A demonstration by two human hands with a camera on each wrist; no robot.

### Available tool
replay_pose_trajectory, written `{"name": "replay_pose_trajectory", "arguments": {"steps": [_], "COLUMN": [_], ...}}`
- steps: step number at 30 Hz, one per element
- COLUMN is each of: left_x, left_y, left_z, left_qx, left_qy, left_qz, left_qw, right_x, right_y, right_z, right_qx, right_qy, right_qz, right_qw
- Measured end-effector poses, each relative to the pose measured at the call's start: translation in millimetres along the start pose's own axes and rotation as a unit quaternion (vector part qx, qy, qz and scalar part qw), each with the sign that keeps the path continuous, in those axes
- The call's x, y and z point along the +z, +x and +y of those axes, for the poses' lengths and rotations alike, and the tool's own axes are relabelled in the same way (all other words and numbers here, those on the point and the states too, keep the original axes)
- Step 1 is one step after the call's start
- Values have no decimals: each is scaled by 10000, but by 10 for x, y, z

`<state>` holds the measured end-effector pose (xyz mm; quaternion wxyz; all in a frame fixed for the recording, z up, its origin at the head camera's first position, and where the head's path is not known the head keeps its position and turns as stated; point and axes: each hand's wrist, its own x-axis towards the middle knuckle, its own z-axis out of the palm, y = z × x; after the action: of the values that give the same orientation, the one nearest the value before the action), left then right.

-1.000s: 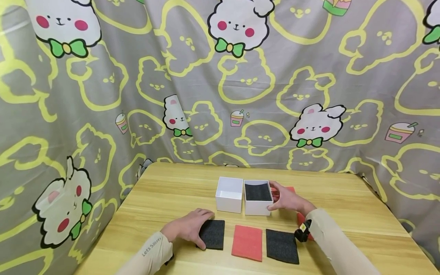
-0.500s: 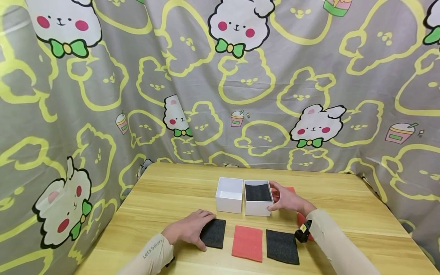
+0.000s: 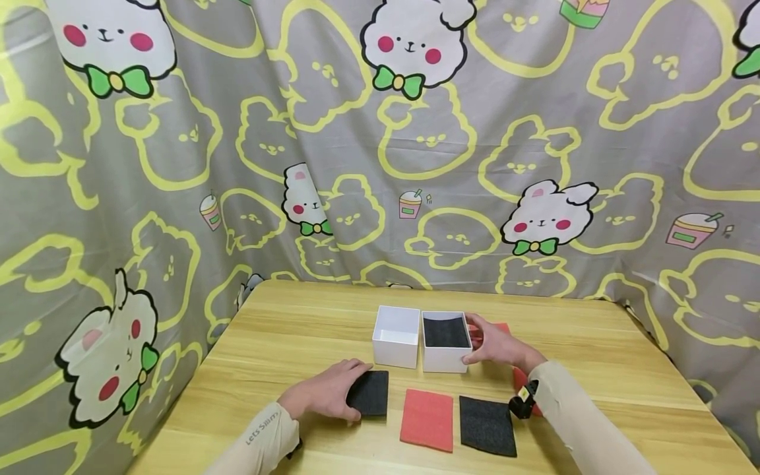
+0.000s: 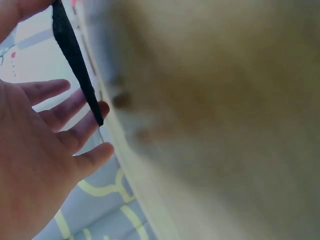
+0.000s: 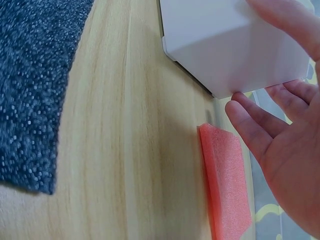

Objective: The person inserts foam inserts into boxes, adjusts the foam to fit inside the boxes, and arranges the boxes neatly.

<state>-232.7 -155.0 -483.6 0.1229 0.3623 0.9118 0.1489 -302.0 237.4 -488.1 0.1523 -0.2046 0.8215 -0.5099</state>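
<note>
My left hand [image 3: 323, 392] holds a black foam sheet [image 3: 371, 396] by its edges, thumb at the near side and fingers at the far side. In the left wrist view that black sheet [image 4: 75, 60] appears edge-on between thumb and fingers, seemingly off the table. My right hand [image 3: 499, 343] grips the right-hand white box [image 3: 445, 360] at its right side, the thumb at the front corner. The right wrist view shows fingertips [image 5: 240, 107] against the box wall. Inside this box lies another black sheet [image 3: 445, 333].
A second white box [image 3: 394, 351] stands to the left. A red foam sheet [image 3: 426, 421] and a black one [image 3: 487, 425] lie in front. More red pieces, one a red sheet [image 5: 230, 185], lie partly hidden behind my right hand and wrist. A patterned curtain [image 3: 427, 145] surrounds the table.
The black sheet in my left hand has shifted slightly, its near edge rising away from the table's front. My right hand and both boxes have stayed put.
</note>
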Motion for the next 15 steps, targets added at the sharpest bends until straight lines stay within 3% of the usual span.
{"name": "replay_pose_trajectory", "arguments": {"steps": [6, 15], "left_x": [-182, -421], "left_y": [-6, 52], "left_z": [72, 240], "left_qx": [6, 385], "left_qy": [-353, -306], "left_qz": [127, 232], "left_qw": [9993, 9985], "right_x": [2, -1], "right_y": [-3, -12], "right_z": [-3, -5], "right_qx": [17, -34], "right_qy": [15, -53], "right_qz": [-3, -17], "right_qw": [10000, 10000]}}
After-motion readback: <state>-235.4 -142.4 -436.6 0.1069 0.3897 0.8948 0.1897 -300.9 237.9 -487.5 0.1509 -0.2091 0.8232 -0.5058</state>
